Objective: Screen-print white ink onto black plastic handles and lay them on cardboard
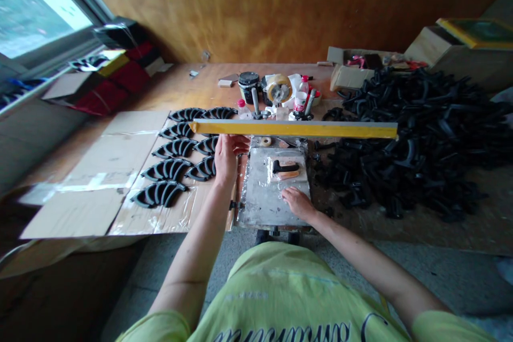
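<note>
My left hand (226,159) is raised at the lower edge of a long yellow frame (296,129), fingers spread to the right; whether they touch the frame is unclear. Below the frame lies a grey metal plate (260,192). On it a black curved handle (285,166) rests along a beige holder (288,175). My right hand (297,203) is just in front of the holder, over the plate, its fingers loosely bent and apart with nothing visible in them. Several rows of black curved handles (166,170) stand on flattened cardboard (120,171) to the left.
A large heap of black handles (409,155) covers the table's right side. Behind the frame are a dark tub (249,85), a tape roll (279,88) and a red-capped bottle (303,85). Metal posts (255,101) rise there. Boxes (128,77) stand by the window.
</note>
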A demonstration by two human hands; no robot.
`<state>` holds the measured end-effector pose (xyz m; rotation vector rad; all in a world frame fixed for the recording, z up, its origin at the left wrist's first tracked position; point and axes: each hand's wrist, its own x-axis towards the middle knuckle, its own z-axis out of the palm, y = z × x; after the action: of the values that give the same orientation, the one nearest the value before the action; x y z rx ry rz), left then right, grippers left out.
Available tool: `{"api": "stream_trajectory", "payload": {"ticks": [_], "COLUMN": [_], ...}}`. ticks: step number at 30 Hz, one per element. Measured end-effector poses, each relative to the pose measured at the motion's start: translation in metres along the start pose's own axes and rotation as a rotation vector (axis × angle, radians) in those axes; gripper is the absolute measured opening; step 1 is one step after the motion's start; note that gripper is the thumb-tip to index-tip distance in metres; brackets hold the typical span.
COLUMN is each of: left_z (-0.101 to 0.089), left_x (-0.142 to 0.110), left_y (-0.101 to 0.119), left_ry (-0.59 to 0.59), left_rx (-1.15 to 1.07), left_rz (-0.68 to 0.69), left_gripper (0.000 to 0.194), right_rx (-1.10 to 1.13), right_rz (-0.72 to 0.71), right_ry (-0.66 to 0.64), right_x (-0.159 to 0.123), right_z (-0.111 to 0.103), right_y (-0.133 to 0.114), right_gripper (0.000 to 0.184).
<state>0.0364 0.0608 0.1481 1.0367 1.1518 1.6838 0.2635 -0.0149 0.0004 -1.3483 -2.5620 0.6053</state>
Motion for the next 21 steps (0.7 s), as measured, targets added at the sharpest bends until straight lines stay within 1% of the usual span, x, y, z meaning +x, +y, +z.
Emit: {"api": "stream_trajectory", "payload": {"ticks": [2, 4, 5, 6, 7, 9, 10, 12, 14, 15, 16, 18, 19, 21], "left_z": [0.0, 0.0, 0.0, 0.0, 0.0, -0.001, -0.001, -0.002, -0.002, -0.002, -0.002, -0.002, -0.002, -0.002], "left_x": [0.0, 0.0, 0.0, 0.0, 0.001, 0.001, 0.001, 0.002, 0.002, 0.001, 0.001, 0.002, 0.002, 0.003], "left_y": [0.0, 0.001, 0.0, 0.0, 0.0, 0.0, 0.0, -0.001, 0.0, 0.0, 0.0, 0.001, 0.001, 0.001], "left_ry": [-0.001, -0.001, -0.002, -0.005, -0.009, -0.019, -0.024, -0.03, -0.035, -0.037, -0.038, -0.041, -0.041, -0.038], "left_rx": [0.012, 0.016, 0.015, 0.015, 0.014, 0.002, -0.008, -0.024, -0.022, -0.016, -0.011, -0.006, -0.005, 0.002], "left_rz": [-0.007, -0.007, -0.006, -0.005, -0.006, -0.01, -0.012, -0.014, -0.014, -0.013, -0.013, -0.012, -0.011, -0.008], "left_gripper": [0.048, 0.048, 0.047, 0.047, 0.047, 0.047, 0.047, 0.047, 0.047, 0.047, 0.046, 0.046, 0.046, 0.047], "right_rx": [0.039, 0.105, 0.135, 0.154, 0.156, 0.108, 0.07, -0.001, -0.036, -0.034, -0.023, 0.003, 0.008, 0.002], "right_rz": [0.004, -0.047, -0.074, -0.091, -0.097, -0.098, -0.107, -0.15, -0.196, -0.219, -0.238, -0.247, -0.239, -0.21], "right_ry": [-0.075, -0.181, -0.202, -0.185, -0.129, 0.017, 0.06, 0.056, 0.005, -0.02, -0.037, -0.027, -0.003, 0.05], "right_x": [-0.007, -0.012, -0.013, -0.013, -0.012, -0.012, -0.012, -0.018, -0.025, -0.028, -0.029, -0.027, -0.024, -0.02], "right_z": [0.002, -0.002, -0.005, -0.008, -0.01, -0.009, -0.006, 0.002, 0.008, 0.01, 0.01, 0.008, 0.008, 0.009], "right_y": [-0.002, -0.004, -0.005, -0.005, -0.006, -0.006, -0.006, -0.006, -0.008, -0.009, -0.01, -0.014, -0.015, -0.017], "right_gripper": [0.016, 0.014, 0.013, 0.012, 0.014, 0.029, 0.038, 0.054, 0.063, 0.062, 0.056, 0.044, 0.043, 0.05]}}
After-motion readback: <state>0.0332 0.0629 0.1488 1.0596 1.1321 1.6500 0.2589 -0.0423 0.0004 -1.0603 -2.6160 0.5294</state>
